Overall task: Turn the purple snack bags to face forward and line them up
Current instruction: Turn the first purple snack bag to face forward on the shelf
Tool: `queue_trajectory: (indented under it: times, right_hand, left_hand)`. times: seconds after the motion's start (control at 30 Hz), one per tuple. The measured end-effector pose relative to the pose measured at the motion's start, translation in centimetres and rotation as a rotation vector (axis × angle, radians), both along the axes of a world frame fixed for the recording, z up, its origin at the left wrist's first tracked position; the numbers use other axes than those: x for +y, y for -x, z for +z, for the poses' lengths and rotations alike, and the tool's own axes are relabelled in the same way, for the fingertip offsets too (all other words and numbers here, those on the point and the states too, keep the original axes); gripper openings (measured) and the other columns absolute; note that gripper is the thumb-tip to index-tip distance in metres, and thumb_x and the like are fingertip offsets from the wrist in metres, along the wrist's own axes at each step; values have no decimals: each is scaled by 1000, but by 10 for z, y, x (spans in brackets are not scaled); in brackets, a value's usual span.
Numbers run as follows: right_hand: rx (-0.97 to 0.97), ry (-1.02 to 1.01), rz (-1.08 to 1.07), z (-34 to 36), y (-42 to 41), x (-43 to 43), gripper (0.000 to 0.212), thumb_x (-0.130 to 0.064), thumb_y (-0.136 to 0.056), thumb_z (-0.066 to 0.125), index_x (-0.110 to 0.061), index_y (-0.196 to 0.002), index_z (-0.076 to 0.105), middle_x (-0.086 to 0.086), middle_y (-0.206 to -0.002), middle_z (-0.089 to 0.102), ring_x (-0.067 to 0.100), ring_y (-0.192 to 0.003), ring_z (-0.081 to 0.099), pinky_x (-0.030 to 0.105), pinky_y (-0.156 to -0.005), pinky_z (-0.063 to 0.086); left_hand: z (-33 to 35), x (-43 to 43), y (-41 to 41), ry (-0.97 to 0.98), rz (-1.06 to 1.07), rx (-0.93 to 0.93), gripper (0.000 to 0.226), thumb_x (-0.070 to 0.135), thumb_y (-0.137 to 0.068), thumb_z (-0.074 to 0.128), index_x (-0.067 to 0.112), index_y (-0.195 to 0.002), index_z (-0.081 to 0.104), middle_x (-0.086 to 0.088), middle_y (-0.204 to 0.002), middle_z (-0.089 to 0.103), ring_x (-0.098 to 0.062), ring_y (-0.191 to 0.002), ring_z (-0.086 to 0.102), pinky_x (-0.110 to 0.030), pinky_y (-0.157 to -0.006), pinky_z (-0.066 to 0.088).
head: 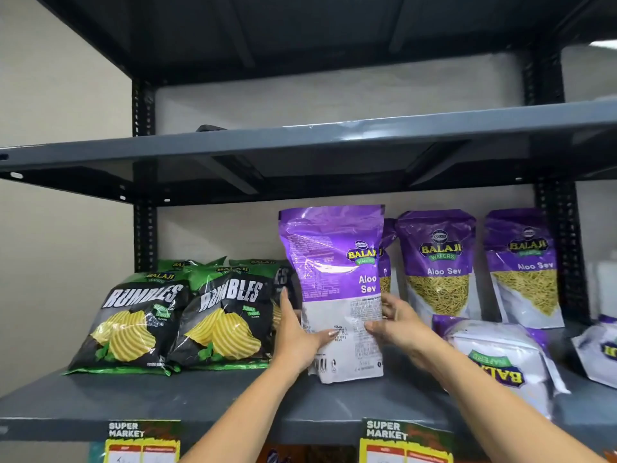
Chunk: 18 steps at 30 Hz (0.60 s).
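Note:
A purple and white Aloo Sev bag (334, 262) stands upright on the grey shelf (167, 406), its back panel with small print and a barcode towards me. My left hand (297, 339) grips its lower left edge and my right hand (390, 325) grips its lower right edge. Behind it a purple bag (387, 259) is mostly hidden. Two more purple bags (437, 262) (524, 265) stand facing forward to the right. Another purple bag (500, 362) lies flat, upside down, in front of them. A further bag (601, 352) lies at the right edge, cut off by the frame.
Black and green Rumbles chip bags (133, 322) (227, 319) stand in a group on the left of the same shelf. An upper shelf (300, 142) hangs low overhead. Yellow Super Market price tags (143, 442) (404, 442) hang from the shelf front.

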State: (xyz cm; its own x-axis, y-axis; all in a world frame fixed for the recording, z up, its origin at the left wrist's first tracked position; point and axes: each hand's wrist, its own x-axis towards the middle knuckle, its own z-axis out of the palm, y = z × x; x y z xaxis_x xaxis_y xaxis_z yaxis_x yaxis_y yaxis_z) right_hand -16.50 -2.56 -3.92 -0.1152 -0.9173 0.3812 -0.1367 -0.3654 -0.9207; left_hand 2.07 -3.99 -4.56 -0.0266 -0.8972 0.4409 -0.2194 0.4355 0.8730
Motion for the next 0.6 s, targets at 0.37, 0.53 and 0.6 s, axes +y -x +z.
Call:
queue_trajectory:
  times: [0.37,0.53,0.6]
  right_hand:
    - [-72,45,-69,-14,-4,-8,48,0,-82,68,-10,-126,53,13,-121,66,16,-96,62,23,-82,51]
    - [-647,0,-126,-5,3,-21,48,-53,-93,40,-14,-102,64,-1,-81,61,11,-69,54,26,-61,41]
    - [-723,-40,-185,-7,9,-33,70,-57,-94,29,1,-120,59,2,-65,54,17,-60,49,27,-59,37]
  left_hand:
    - [0,4,7,59,73,-224,112,19,-74,81,12,-153,2,-6,-149,45,-14,-127,47,-21,-95,36]
    - [-8,34,27,350,486,-287,67,31,-77,74,21,-135,42,-8,-131,43,-28,-124,42,-37,-99,40]
    - [-15,44,40,329,392,-216,39,30,-80,71,24,-115,56,-3,-119,46,-24,-118,45,-29,-93,38]
